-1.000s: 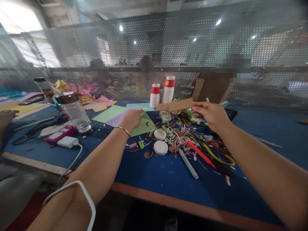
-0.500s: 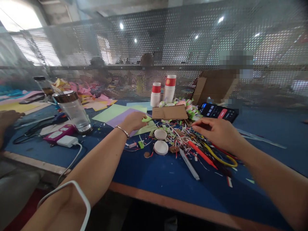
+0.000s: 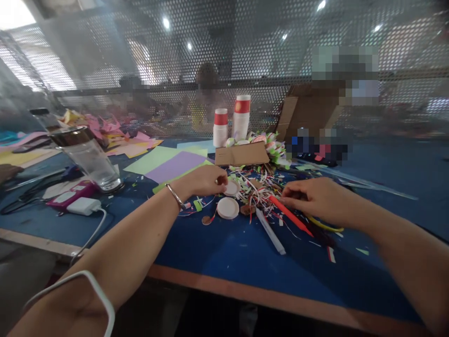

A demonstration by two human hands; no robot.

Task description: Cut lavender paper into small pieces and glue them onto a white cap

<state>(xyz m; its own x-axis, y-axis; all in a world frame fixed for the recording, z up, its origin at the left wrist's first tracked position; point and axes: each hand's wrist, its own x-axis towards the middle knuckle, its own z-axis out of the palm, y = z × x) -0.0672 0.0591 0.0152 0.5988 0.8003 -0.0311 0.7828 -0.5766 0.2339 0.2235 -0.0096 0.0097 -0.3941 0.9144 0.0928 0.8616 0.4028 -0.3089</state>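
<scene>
My left hand [image 3: 211,180] reaches in from the left, fingers curled, with thumb and fingertips on the left edge of a small white disc [image 3: 232,188] that has a raised rim. A second white disc [image 3: 228,208] lies just in front of it. My right hand [image 3: 307,196] hovers over the right side of a scrap pile [image 3: 256,189], its thumb and fingers apart and slightly bent. Beside the right thumb lies a red pen [image 3: 292,216]. A grey-white marker [image 3: 271,232] lies nearer me. Green and purple paper sheets [image 3: 175,164] lie behind my left wrist.
Stacked paper cups [image 3: 241,119] stand behind a cardboard piece [image 3: 242,154]. At left are a leaning glass bottle [image 3: 91,159], a purple power strip [image 3: 73,195] and a white charger [image 3: 84,206] with a cable. Perforated mesh [image 3: 217,51] rises behind the table.
My left hand has moved from the green paper toward me, onto the upper white disc, which has shifted slightly right. My right hand has lowered toward the red pen. The view has tilted a little.
</scene>
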